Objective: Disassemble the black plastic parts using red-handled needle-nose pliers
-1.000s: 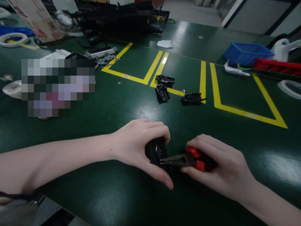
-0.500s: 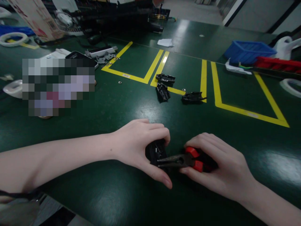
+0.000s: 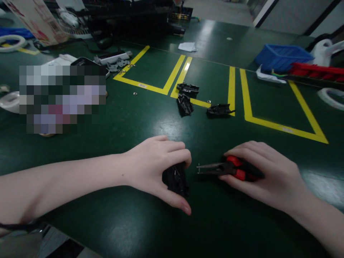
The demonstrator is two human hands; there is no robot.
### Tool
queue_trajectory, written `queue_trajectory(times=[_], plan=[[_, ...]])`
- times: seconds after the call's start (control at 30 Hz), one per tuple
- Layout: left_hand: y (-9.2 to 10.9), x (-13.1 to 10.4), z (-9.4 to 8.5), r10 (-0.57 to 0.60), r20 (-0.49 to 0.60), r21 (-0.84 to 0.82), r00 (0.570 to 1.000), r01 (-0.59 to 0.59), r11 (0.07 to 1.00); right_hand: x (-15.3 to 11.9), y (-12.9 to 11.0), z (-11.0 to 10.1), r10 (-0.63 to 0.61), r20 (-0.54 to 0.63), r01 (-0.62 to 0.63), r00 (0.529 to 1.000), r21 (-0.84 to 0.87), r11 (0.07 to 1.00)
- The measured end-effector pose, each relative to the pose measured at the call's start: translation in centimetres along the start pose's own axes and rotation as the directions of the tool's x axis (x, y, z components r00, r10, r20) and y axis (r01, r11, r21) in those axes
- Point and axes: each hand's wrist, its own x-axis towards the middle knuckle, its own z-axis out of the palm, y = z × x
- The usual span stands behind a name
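My left hand (image 3: 161, 165) is wrapped round a black plastic part (image 3: 176, 180) on the green table, thumb along its near side and fingers over its far side. To the right, my right hand (image 3: 263, 175) grips red-and-black needle-nose pliers (image 3: 228, 168). A thin metal pin (image 3: 199, 168) stands across the pliers' tips, apart from the black part. Farther back lie three black plastic pieces: one upper piece (image 3: 187, 88), one just below it (image 3: 185, 105) and one to the right (image 3: 220, 110).
Yellow tape (image 3: 287, 129) marks boxes on the table (image 3: 129, 211). A small metal ring (image 3: 135, 94) lies left of the black pieces. A blue bin (image 3: 283, 57) and a red strip (image 3: 317, 72) are at the back right. A phone (image 3: 107, 72) lies left, partly blurred out.
The pliers have moved right and slightly up, away from the black part, with a thin metal pin in their tips. My left hand keeps its hold on the part.
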Motion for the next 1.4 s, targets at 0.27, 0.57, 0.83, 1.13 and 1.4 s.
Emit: queue_trajectory(times=[0.27,0.57,0.83,1.13,1.4], plan=[[0.0,-0.5,-0.6,0.004,0.051,0.182,0.999,-0.013,0.983,0.0,-0.4,0.2,0.074,-0.075,-0.077,0.994,-0.046,0.996],[1.7,3.3,-1.8,0.116,0.159,0.376,0.980,-0.169,0.911,-0.1,0.5,-0.1,0.184,-0.198,-0.191,0.963,-0.019,0.981],[2.3,6.7,-1.6,0.013,0.401,0.445,0.916,-0.207,0.871,0.0,0.3,0.1,0.163,-0.218,-0.159,0.962,0.037,0.987],[2.2,5.1,-2.3,0.083,0.334,0.291,0.939,-0.187,0.938,-0.1,-0.1,-0.1,0.066,-0.265,-0.060,0.962,0.029,0.998],[2.9,3.1,-3.7,-0.037,0.292,-0.359,0.956,0.145,0.922,0.2,-0.7,0.3,-0.091,-0.245,0.097,0.965,0.013,0.995]])
